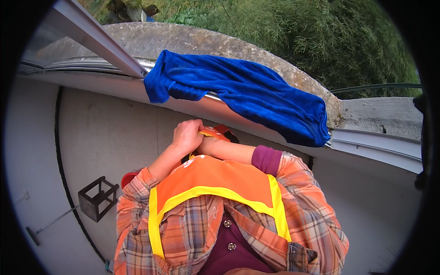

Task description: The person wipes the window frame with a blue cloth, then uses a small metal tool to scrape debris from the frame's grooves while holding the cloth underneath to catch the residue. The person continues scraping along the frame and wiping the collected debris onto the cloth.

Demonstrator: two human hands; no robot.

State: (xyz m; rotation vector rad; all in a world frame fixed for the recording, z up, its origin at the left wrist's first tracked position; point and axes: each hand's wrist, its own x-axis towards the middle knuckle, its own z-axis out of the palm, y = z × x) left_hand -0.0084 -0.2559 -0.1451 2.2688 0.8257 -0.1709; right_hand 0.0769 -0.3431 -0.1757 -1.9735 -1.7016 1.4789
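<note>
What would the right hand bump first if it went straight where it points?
Probably the left hand: the right hand points leftward, toward it. They look close, but depth is unclear, so they may already touch.

An opened window runs across the top of the view, its greyish-white metal frame bar [103, 39] slanting down on the left beside a dim glass pane [55, 46]. Outside lies a weathered, mottled grey concrete ledge [137, 36], and beyond it dense green feathery foliage [330, 36]. A thin dark cable-like line [376, 87] crosses on the right, above a white metal window track [380, 149]. Below the window spreads a pale beige surface with faint seams [110, 114], bordered on the left by a curved dark strip [58, 133]; whether it is floor or wall is unclear. Near the strip sits a dark open box-shaped frame [97, 199], with a thin-handled, dark-headed tool [32, 236] beside it. The light is soft daylight.
</note>
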